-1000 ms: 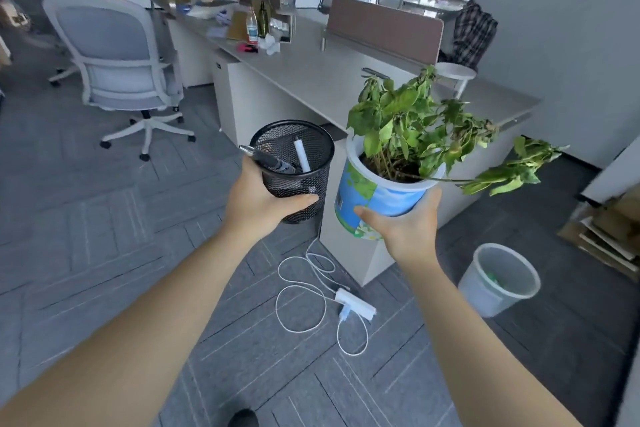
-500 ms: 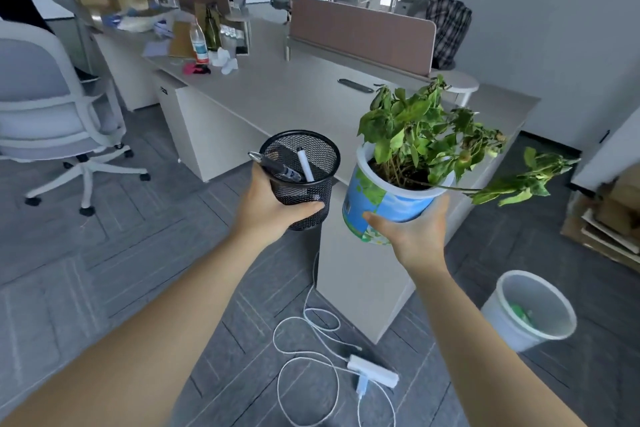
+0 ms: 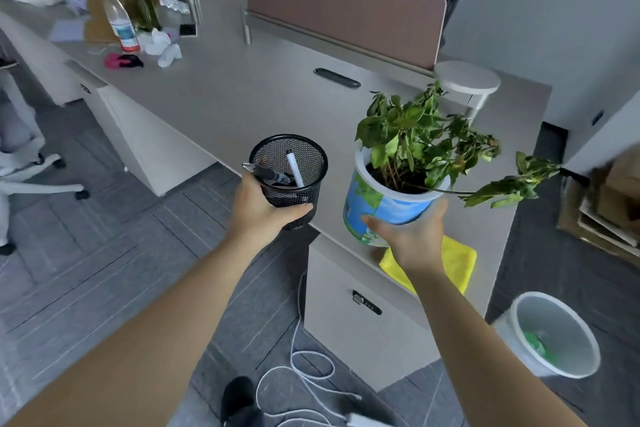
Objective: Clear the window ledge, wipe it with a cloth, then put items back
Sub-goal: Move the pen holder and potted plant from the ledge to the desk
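Observation:
My left hand (image 3: 261, 210) grips a black mesh pen holder (image 3: 294, 180) with a white pen and a dark pen inside, held in the air over the near edge of the grey desk (image 3: 225, 97). My right hand (image 3: 410, 234) cups the underside of a blue and white pot (image 3: 377, 208) holding a leafy green plant (image 3: 426, 139), tilted slightly right. A yellow cloth (image 3: 453, 265) lies on the desk corner, partly hidden under my right wrist. The window ledge is out of view.
A brown divider panel (image 3: 346, 7) runs along the desk's far side. A water bottle (image 3: 121, 24), crumpled tissue and clutter sit far left. A white round lamp (image 3: 467, 80) stands by the divider. A bin (image 3: 550, 334) and white cable (image 3: 304, 357) are on the floor; cardboard is at right.
I have walked closer to the desk; both hands, still holding the pen holder and the plant pot, now hang over its near corner. The yellow cloth has come into view.

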The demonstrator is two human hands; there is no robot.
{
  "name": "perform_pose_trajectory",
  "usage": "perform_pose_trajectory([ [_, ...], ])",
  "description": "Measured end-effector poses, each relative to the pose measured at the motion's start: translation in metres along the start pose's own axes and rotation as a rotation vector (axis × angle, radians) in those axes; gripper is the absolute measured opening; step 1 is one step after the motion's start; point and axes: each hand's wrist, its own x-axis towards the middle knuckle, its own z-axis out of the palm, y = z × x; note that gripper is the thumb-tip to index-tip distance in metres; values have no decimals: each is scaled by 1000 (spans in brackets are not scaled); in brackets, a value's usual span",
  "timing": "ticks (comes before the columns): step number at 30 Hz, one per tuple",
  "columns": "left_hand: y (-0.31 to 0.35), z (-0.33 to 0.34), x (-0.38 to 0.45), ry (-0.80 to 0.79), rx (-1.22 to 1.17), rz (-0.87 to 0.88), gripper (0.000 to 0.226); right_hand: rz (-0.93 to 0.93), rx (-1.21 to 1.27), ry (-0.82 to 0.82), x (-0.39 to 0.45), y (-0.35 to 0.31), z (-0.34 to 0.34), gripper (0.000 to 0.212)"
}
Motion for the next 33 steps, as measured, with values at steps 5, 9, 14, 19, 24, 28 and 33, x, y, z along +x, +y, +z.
perform_pose_trajectory([
  [5,-44,18,99,-128,-10,9,42,65,-38,137,66,32,55,63],
  [9,-79,35,176,-269,2,-21,64,130,-63,277,114,58,92,70],
  [14,-104,64,237,-409,19,10,40,139,-121,372,161,84,122,63],
  [19,-126,86,264,-442,-14,14,25,137,-170,408,191,112,133,66],
  [24,-146,97,273,-477,-74,-43,50,156,-151,428,200,131,138,69],
  [28,-157,102,280,-537,-66,-72,62,182,-148,430,202,140,138,77],
  [33,-155,102,263,-447,-61,-83,78,244,-232,301,193,136,129,104],
])
